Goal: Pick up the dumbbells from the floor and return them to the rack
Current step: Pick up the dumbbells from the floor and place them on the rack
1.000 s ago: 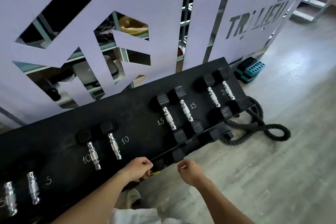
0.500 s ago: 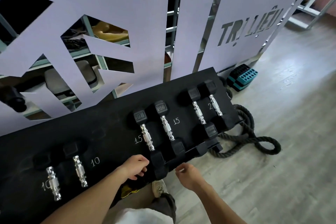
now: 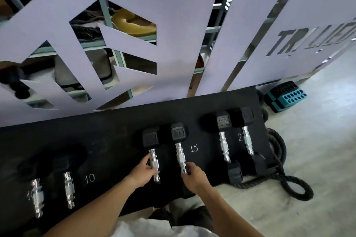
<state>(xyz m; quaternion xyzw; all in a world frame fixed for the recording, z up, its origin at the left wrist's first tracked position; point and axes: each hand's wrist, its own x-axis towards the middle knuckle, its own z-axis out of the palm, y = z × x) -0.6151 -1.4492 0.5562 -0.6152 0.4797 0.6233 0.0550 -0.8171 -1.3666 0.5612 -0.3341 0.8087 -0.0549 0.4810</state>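
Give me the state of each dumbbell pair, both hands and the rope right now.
15 pair: lying on the black rack, side by side.
Left hand: fingers at the left 15 handle, not closed round it.
Right hand: fingertips on the right 15 handle, not closed round it.
20 pair: racked, untouched.
10 pair: racked, untouched.
Rope: looped on the floor beside the rack's right end.

Single head-worn view, looking forward and down, close over the black rack (image 3: 115, 140) (wide-angle, edges bowed), floor (image 3: 317, 159) at right
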